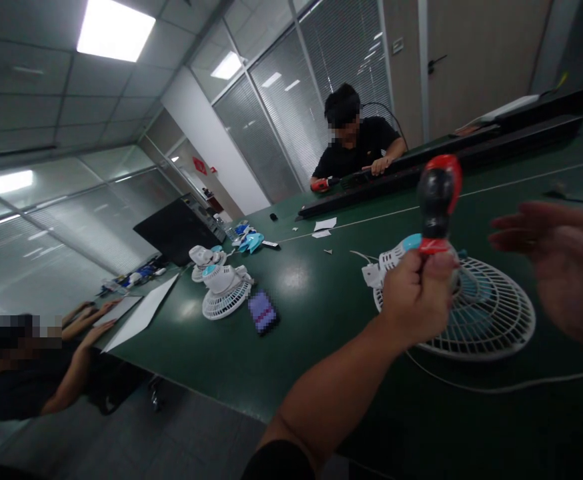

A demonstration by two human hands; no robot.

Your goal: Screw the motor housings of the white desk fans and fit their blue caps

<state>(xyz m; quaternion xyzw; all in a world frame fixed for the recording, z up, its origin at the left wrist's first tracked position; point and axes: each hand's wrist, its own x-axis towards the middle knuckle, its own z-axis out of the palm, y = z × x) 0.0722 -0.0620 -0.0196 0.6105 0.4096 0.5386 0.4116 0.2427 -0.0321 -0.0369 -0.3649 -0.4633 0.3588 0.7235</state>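
Observation:
My left hand (414,303) is wrapped round a screwdriver (436,200), its red and black handle pointing up. The shaft is hidden behind the hand and cannot be made out. Behind and below lies a small electric fan (501,313), its white round grille on the table and its white and light-blue body to the left. To the right of the screwdriver, my right hand (571,267) is raised over the fan's right side. Its fingers are stretched out and slightly blurred, with nothing in them.
On the green table (316,347) lie a phone (263,311), another fan (225,287), paper scraps (324,227) and a white cable (501,387). Across the table a person (354,143) handles a long black bar (441,163). Another person (36,373) sits at the left.

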